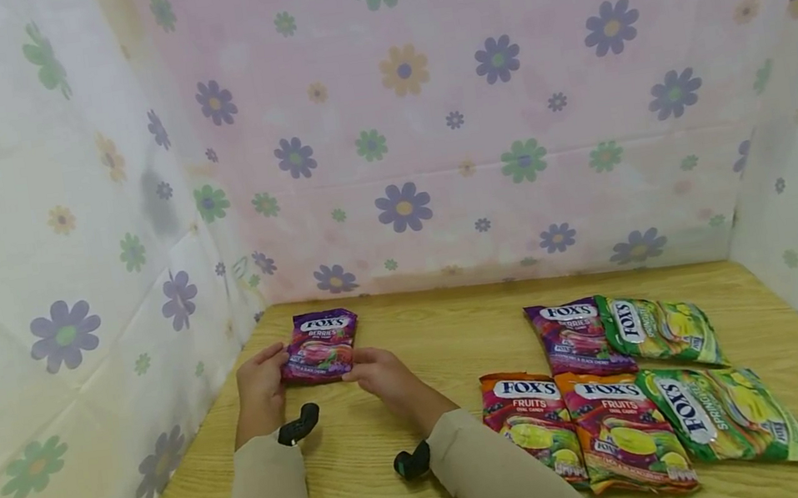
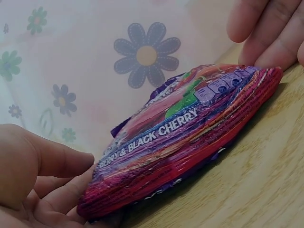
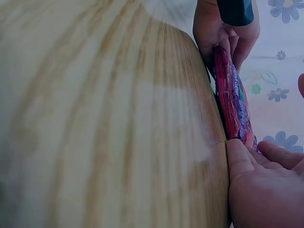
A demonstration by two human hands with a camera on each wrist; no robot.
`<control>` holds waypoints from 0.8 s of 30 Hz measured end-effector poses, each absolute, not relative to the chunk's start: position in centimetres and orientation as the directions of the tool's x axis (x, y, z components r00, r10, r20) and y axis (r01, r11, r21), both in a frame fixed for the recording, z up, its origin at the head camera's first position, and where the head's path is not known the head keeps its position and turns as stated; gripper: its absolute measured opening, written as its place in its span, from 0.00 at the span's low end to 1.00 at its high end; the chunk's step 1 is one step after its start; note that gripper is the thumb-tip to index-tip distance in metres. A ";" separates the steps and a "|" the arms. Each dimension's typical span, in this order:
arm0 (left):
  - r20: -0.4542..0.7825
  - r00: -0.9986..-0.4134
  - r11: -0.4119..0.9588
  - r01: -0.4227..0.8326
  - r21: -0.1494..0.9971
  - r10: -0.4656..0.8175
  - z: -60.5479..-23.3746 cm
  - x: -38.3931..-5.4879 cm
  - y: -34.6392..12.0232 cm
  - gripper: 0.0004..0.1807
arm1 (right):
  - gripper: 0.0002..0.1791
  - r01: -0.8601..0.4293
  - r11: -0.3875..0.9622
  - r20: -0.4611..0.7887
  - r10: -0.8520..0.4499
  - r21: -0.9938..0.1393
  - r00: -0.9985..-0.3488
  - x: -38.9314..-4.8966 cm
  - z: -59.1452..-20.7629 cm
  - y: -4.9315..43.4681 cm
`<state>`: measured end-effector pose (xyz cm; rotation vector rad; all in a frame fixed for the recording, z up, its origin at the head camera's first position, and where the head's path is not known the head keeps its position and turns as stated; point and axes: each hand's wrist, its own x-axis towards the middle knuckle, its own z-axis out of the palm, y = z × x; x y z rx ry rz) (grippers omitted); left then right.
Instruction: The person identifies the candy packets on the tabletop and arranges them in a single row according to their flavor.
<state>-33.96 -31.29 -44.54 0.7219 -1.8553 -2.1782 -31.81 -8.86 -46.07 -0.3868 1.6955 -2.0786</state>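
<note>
A purple bag of Fox's Berries candy point(image 1: 319, 348) lies at the far left of the wooden table, its print facing up. My left hand point(image 1: 262, 385) holds its left edge, thumb above and fingers under the corner, as the left wrist view shows. At the opposite lower corner is my right hand point(image 1: 394, 380), its fairly straight fingers point(image 2: 273, 35) touching the bag's edge. In the right wrist view the bag point(image 3: 231, 97) stretches between both hands, low over the tabletop.
To the right lie another purple Berries bag point(image 1: 581, 339), two orange-red Fruits bags point(image 1: 531, 425) point(image 1: 628, 433) and two green Fox's bags point(image 1: 663, 328) point(image 1: 731, 415), close together. Flower-patterned cloth point(image 1: 470, 214) rises behind the wooden table point(image 1: 447, 327) and at both sides.
</note>
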 end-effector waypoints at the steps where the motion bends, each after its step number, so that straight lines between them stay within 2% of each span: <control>1: -0.235 -0.861 -0.192 -0.163 0.968 -0.451 -44.5 -34.0 -31.4 0.25 | 0.34 0.148 -0.158 -0.053 -0.488 -0.976 -0.871 -31.8 -46.0 -8.9; 9: -0.233 -0.843 -0.192 -0.157 0.969 -0.484 -44.2 -34.0 -31.8 0.26 | 0.32 0.127 -0.134 -0.051 -0.468 -0.983 -0.882 -31.8 -46.3 -9.0; 17: -0.260 -0.852 -0.307 -0.124 0.944 -0.454 -43.2 -33.2 -32.7 0.26 | 0.32 0.104 -0.087 -0.055 -0.448 -0.991 -0.892 -31.8 -46.4 -9.0; 24: -0.282 -0.846 -0.330 -0.134 0.934 -0.453 -42.5 -32.9 -33.1 0.21 | 0.37 0.094 -0.031 -0.073 -0.405 -0.995 -0.911 -31.8 -45.9 -9.2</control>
